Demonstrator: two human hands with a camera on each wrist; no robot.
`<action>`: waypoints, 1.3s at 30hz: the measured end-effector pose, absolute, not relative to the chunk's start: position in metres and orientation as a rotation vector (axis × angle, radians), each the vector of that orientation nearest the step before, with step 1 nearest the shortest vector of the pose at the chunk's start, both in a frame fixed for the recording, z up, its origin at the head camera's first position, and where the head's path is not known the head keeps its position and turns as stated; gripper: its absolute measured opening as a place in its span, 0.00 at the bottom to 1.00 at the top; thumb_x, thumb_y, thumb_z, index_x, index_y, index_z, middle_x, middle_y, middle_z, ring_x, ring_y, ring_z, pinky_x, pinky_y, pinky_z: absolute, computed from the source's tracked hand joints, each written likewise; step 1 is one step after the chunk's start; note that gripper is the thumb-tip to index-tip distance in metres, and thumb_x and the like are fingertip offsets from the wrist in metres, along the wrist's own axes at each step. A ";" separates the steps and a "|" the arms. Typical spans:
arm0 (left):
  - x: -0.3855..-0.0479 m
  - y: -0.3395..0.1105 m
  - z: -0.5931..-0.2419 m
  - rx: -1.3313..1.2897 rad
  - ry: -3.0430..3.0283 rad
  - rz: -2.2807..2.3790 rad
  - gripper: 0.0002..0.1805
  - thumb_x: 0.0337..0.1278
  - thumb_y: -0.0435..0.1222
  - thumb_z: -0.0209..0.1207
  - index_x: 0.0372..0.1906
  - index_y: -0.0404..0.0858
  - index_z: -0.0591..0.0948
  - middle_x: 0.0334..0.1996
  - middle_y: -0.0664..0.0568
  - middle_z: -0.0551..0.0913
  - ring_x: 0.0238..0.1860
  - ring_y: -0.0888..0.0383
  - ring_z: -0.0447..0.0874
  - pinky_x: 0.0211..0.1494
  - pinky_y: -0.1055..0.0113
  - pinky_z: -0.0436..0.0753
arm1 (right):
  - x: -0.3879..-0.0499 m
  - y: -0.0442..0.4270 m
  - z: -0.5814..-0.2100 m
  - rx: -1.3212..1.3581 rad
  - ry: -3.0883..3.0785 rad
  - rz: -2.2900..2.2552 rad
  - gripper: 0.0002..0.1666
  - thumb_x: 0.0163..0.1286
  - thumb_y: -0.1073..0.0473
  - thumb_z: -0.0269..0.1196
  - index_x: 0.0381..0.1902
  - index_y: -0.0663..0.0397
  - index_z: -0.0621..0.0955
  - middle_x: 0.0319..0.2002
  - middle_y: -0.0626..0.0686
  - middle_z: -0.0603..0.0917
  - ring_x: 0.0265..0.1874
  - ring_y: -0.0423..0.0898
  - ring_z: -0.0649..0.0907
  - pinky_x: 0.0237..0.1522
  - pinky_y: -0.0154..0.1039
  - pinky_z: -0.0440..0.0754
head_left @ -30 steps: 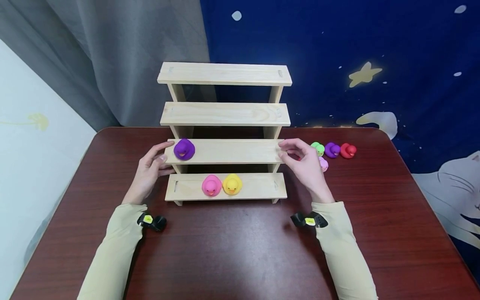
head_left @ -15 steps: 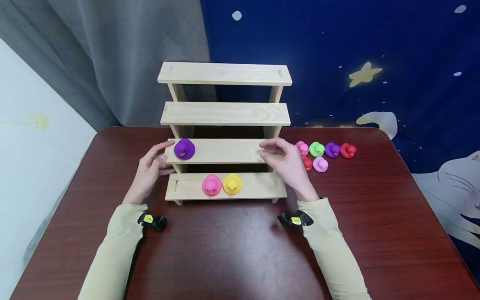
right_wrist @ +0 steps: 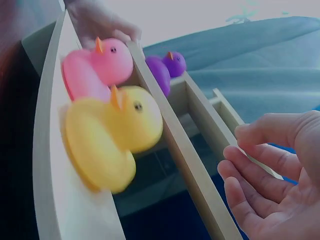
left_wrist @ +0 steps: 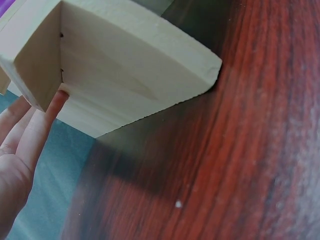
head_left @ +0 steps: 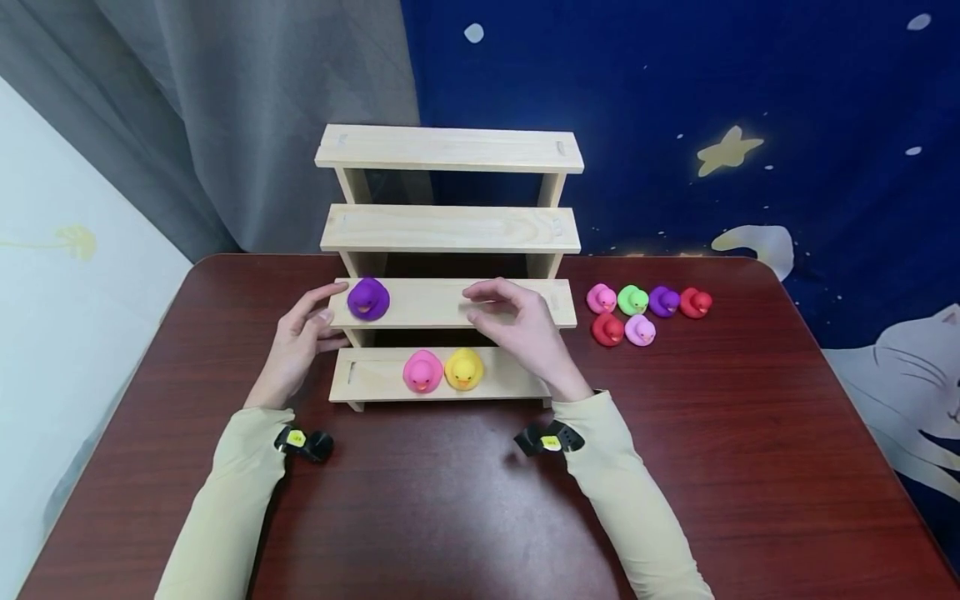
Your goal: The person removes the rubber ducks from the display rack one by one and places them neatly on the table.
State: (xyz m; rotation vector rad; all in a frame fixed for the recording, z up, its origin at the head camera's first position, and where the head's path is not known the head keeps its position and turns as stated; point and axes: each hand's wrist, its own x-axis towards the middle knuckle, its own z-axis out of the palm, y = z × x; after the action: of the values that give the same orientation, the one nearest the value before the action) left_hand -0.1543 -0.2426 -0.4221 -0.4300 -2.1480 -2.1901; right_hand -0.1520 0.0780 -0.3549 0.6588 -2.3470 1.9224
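Note:
My left hand (head_left: 294,343) is at the left end of the wooden shelf's second step from the bottom (head_left: 427,302), fingers at its edge; in the left wrist view the fingertips (left_wrist: 62,95) touch the wood from below. A purple duck (head_left: 368,299) sits on that step near this hand. My right hand (head_left: 521,329) hovers over the same step, right of its middle, fingers loosely bent and holding nothing, as the right wrist view also shows. On the bottom step stand a pink duck (head_left: 423,371) and a yellow duck (head_left: 464,368), side by side.
Right of the shelf, several small ducks lie on the dark red table (head_left: 750,417): pink (head_left: 601,298), green (head_left: 632,300), purple (head_left: 663,301), red (head_left: 695,302), another red (head_left: 607,329) and light pink (head_left: 640,330). Two upper steps (head_left: 450,229) rise behind.
My right hand has moved left from the shelf's right end to over the second step, uncovering the ducks on the right. My left hand and the ducks have stayed in place.

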 end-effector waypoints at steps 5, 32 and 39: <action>-0.154 -0.243 -0.422 -0.393 -2.172 -2.175 0.20 0.75 0.33 0.44 0.67 0.39 0.71 0.54 0.50 0.78 0.43 0.58 0.85 0.41 0.65 0.84 | -0.151 0.063 -0.353 0.714 -2.380 1.942 0.16 0.62 0.69 0.65 0.50 0.63 0.82 0.47 0.57 0.84 0.48 0.48 0.81 0.54 0.39 0.75; -0.156 -0.245 -0.425 -0.419 -2.144 -2.198 0.20 0.75 0.35 0.46 0.67 0.40 0.71 0.55 0.52 0.78 0.42 0.58 0.86 0.40 0.65 0.84 | -0.155 -0.012 -0.344 0.730 -2.429 2.013 0.19 0.67 0.65 0.62 0.56 0.55 0.80 0.54 0.54 0.81 0.46 0.41 0.84 0.44 0.33 0.79; -0.155 -0.244 -0.425 -0.396 -2.156 -2.181 0.20 0.75 0.34 0.45 0.67 0.39 0.71 0.53 0.51 0.79 0.42 0.58 0.86 0.40 0.64 0.84 | -0.159 -0.023 -0.347 0.713 -2.495 1.881 0.21 0.65 0.65 0.65 0.57 0.56 0.80 0.52 0.53 0.81 0.43 0.40 0.82 0.45 0.28 0.77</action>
State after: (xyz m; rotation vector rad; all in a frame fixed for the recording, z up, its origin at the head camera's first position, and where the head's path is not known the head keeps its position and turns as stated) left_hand -0.1555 -0.2439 -0.4246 -0.3962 -2.1561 -2.1807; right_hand -0.1588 -0.0232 -0.3474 0.7130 -2.4947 1.8806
